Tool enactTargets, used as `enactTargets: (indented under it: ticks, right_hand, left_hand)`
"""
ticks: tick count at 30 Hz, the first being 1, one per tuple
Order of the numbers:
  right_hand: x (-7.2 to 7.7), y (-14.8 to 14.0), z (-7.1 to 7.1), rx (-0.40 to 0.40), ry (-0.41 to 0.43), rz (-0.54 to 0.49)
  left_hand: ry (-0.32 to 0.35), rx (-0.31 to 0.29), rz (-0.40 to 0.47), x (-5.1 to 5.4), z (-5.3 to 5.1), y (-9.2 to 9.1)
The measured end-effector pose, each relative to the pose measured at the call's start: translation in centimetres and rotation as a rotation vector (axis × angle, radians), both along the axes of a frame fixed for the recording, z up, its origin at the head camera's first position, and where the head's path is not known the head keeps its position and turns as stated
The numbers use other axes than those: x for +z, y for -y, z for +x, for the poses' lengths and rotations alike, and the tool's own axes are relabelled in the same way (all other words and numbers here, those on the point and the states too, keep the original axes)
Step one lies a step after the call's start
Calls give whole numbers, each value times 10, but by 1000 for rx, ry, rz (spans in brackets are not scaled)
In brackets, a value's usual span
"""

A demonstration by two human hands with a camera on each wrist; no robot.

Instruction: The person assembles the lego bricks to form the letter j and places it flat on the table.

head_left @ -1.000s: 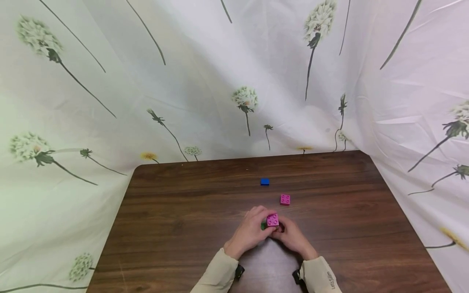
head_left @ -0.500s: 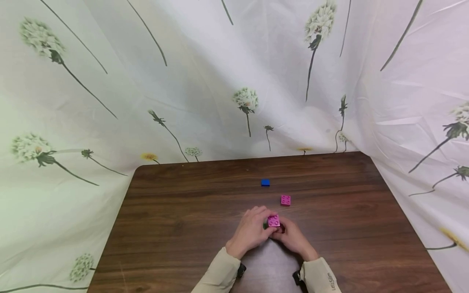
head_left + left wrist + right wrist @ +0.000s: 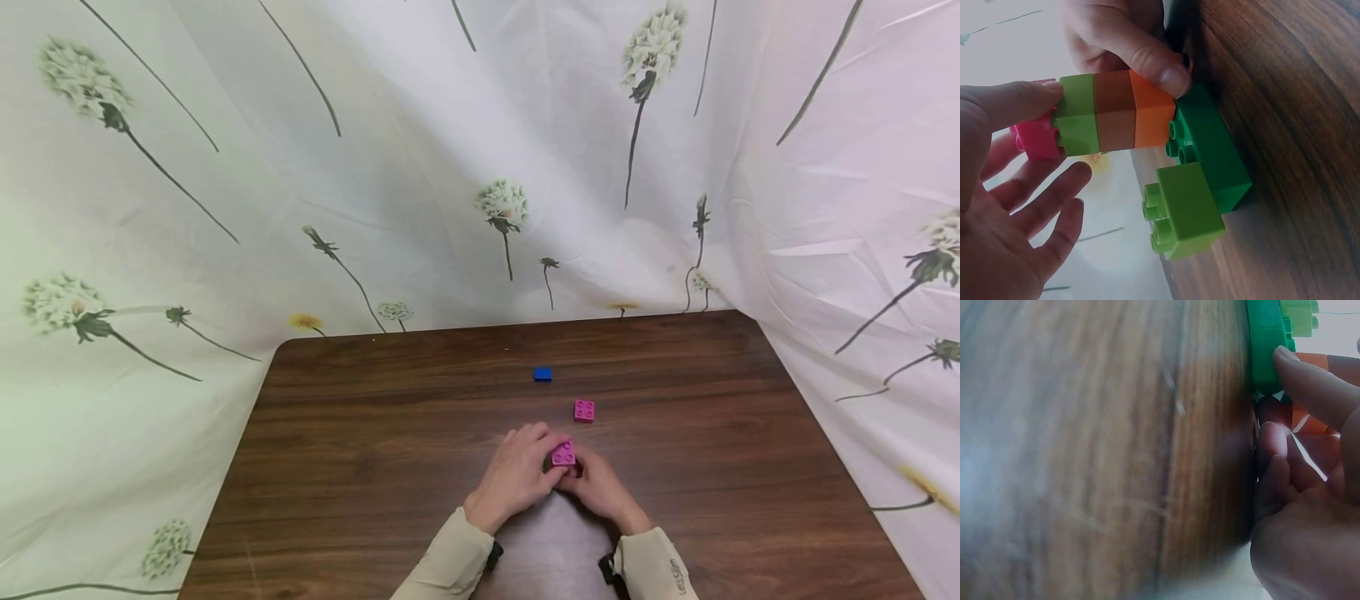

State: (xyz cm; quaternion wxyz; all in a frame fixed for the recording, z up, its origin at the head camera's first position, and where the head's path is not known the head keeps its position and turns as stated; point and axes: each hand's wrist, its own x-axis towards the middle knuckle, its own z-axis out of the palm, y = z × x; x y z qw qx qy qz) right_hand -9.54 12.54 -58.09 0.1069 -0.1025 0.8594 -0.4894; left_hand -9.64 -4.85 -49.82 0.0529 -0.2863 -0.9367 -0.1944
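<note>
My left hand (image 3: pixel 513 473) pinches a pink brick (image 3: pixel 1038 131) between thumb and fingers at the top of a stack. Below it come a light green brick (image 3: pixel 1079 119), a brown brick (image 3: pixel 1115 112) and an orange brick (image 3: pixel 1152 112). Studs show in a narrow gap between pink and light green. The stack stands on one end of a long dark green brick (image 3: pixel 1213 153); a second light green brick (image 3: pixel 1190 212) sits toward its other end. Low on the stack, my right hand (image 3: pixel 600 487) holds the orange brick and the dark green base, its fingers partly hidden.
Beyond the hands, a loose pink brick (image 3: pixel 584 411) lies studs up on the brown wooden table (image 3: pixel 375 417). Farther back is a small blue brick (image 3: pixel 543 375). A white cloth with printed flowers (image 3: pixel 420 167) hangs behind the table and along both sides.
The pink brick in my left hand has shifted slightly right and turned a little. My right hand stays in nearly the same place, and the loose bricks have not moved.
</note>
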Motion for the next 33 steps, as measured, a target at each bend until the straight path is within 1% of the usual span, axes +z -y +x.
enactTargets:
  ticks: [5,8,11,14,18,23,29,33]
  right_hand:
    - [0,0,0,3,-9,-22]
    - [-1,1,0,6,-26,-30]
    - [-1,1,1,3,-28,-30]
    - [0,0,1,4,-18,-20]
    - [1,0,1,8,-4,-9]
    - [0,0,1,12,-11,-25]
    - [-1,1,0,13,-24,-56]
    - [-1,1,0,8,-10,-53]
  left_hand:
    - [-3,2,11,0,-1,0]
    - [7,11,13,1,-1,0]
    - [36,25,23,2,-1,0]
    - [86,45,51,4,-1,0]
    - [117,57,79,5,-2,0]
    - [106,67,82,4,-2,1]
    - [127,92,86,3,0,0]
    - [129,105,95,3,2,0]
